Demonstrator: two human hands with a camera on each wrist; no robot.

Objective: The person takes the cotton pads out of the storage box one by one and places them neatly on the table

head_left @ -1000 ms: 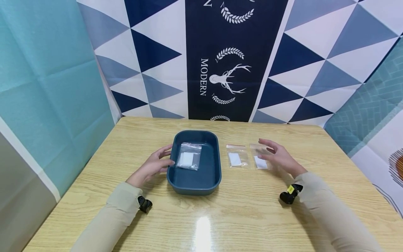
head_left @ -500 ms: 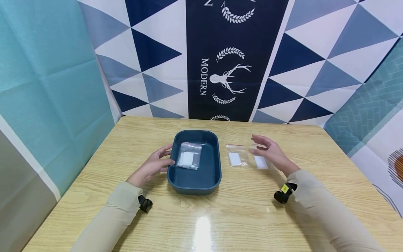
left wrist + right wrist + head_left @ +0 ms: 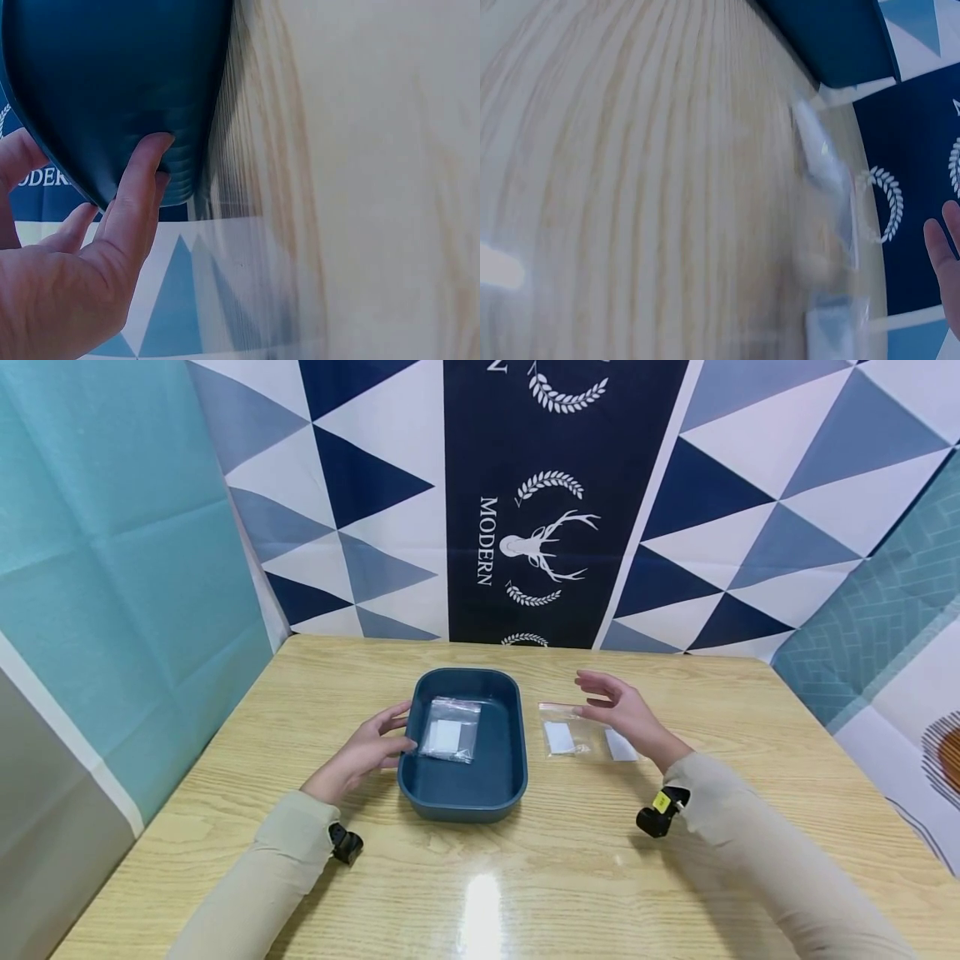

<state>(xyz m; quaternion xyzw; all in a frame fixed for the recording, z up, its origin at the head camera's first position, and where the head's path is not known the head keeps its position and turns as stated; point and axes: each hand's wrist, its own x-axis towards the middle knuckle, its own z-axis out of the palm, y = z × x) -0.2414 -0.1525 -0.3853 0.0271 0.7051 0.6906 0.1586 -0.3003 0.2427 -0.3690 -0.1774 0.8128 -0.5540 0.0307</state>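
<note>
Table: my wood-grain table carries everything here; its far edge meets a patterned cloth backdrop lettered MODERN.
Bin: a deep blue rectangular bin stands upright left of the table's middle, nearer the far edge than the left one.
Bin contents: clear zip bag with a white insert, lying in the bin's left half, toward its far left corner; whether several are stacked, I cannot tell.
Left hand: my left hand holds the bin's left wall, thumb over the rim, fingers resting along the outside.
Left zip bag: a flat bag with a white insert, just beside the bin's right side.
Right zip bag: a second bag beside it, nearer the table's right edge, partly hidden behind my right hand.
Right hand: above the two bags, thumb apart from loosely bent fingers, nothing between them; whether the thumb touches plastic, I cannot tell. The right wrist view shows both bags blurred.
Right wrist: black camera with a yellow label.
</note>
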